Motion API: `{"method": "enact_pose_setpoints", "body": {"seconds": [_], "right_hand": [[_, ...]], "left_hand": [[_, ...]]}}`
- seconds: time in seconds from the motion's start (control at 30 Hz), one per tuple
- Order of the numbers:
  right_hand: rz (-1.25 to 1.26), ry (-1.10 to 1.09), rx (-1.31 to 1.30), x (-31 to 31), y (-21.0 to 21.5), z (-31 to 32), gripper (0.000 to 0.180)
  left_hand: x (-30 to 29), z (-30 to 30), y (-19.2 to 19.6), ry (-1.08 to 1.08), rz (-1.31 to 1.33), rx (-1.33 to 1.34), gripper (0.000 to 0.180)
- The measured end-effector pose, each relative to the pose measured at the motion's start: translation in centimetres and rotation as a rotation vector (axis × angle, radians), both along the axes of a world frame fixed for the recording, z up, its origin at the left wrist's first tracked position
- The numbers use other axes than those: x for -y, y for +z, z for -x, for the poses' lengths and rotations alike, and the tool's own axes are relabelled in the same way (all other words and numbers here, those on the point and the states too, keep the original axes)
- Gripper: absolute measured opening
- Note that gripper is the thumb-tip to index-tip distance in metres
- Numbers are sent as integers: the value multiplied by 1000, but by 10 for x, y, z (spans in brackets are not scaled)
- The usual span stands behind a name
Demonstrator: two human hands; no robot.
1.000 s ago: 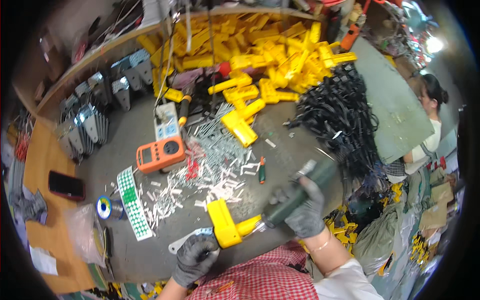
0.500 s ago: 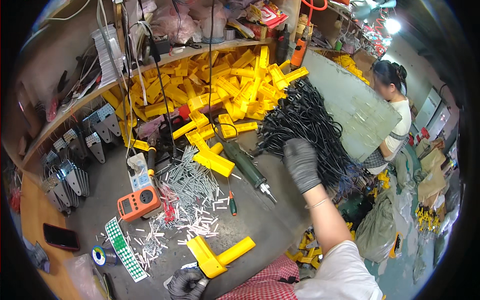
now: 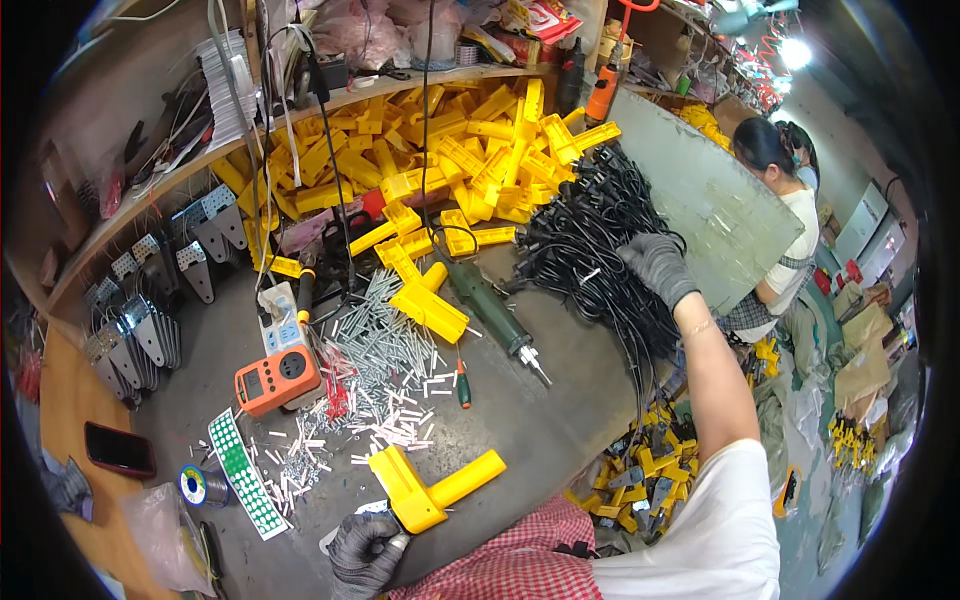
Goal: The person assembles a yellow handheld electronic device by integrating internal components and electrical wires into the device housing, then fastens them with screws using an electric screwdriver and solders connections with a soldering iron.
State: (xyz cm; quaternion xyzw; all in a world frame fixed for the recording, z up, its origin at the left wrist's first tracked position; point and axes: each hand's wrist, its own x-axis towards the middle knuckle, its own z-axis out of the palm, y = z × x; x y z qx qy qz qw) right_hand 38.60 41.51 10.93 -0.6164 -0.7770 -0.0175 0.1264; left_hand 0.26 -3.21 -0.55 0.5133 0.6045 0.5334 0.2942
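Observation:
My left hand [image 3: 363,549], in a grey glove, grips the near end of a yellow plastic housing [image 3: 430,488] that lies on the grey bench [image 3: 560,420] at the front edge. My right hand [image 3: 657,265], also gloved, reaches far right onto a heap of black power cords [image 3: 590,250], its fingers curled into the cables. A green electric screwdriver [image 3: 492,312] lies alone in the middle of the bench, no hand on it.
A big pile of yellow housings [image 3: 450,160] fills the back. Loose screws and white pieces [image 3: 385,360], an orange meter [image 3: 278,379], a solder spool [image 3: 194,485], a phone [image 3: 118,449] and metal brackets [image 3: 140,330] lie left. Another person [image 3: 790,220] works behind a glass sheet [image 3: 715,215] at right.
My right hand set the green screwdriver down on the bench and moved up and right to the black cords. The left hand kept hold of the yellow housing.

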Motion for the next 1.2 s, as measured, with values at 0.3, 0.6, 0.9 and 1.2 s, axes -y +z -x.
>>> {"method": "enact_pose_setpoints", "body": {"seconds": [0.3, 0.6, 0.9, 1.2], "right_hand": [[-23, -22, -187, 12, 3, 21, 41], [15, 45, -397, -27, 17, -40, 42], [536, 260, -1966, 108, 12, 74, 24], [-143, 354, 258, 202, -108, 25, 43]], "left_hand": [[-5, 5, 28, 114, 53, -572, 53], [-2, 4, 24, 28, 124, -503, 39], [3, -14, 9, 72, 175, -650, 58], [0, -7, -2, -20, 121, -651, 59]]}}
